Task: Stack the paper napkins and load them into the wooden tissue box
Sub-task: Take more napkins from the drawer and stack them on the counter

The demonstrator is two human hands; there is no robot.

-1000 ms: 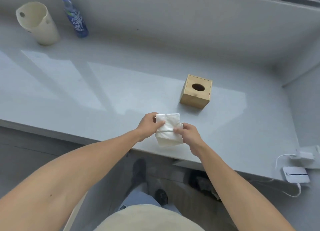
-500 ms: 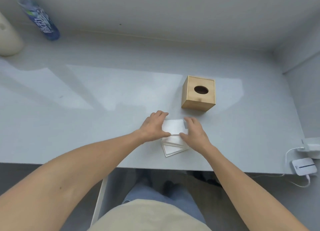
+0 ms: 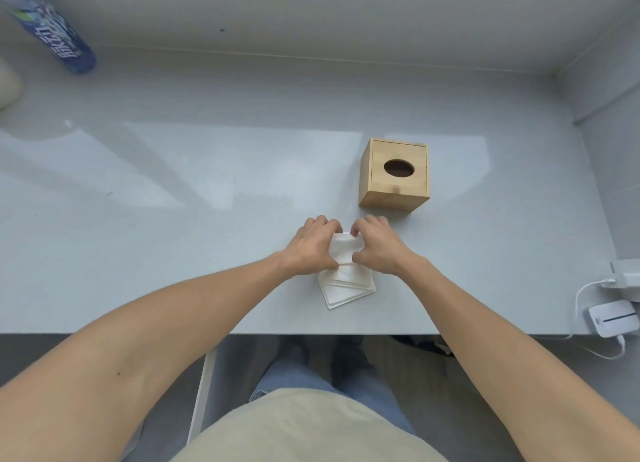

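Both hands, the left hand (image 3: pixel 313 245) and right hand (image 3: pixel 375 247), are closed on the top of the napkins (image 3: pixel 346 281) lying fanned on the table (image 3: pixel 173 254) near the wooden tissue box (image 3: pixel 394 176), so edges are best squared before lifting.

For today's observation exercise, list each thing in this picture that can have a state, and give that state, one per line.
Paper napkins: fanned pile on the table, edges uneven.
Wooden tissue box: upright, lid on, nothing showing in the oval hole.
Left hand: gripping the top napkins.
Right hand: gripping the top napkins.
Blue bottle: standing.
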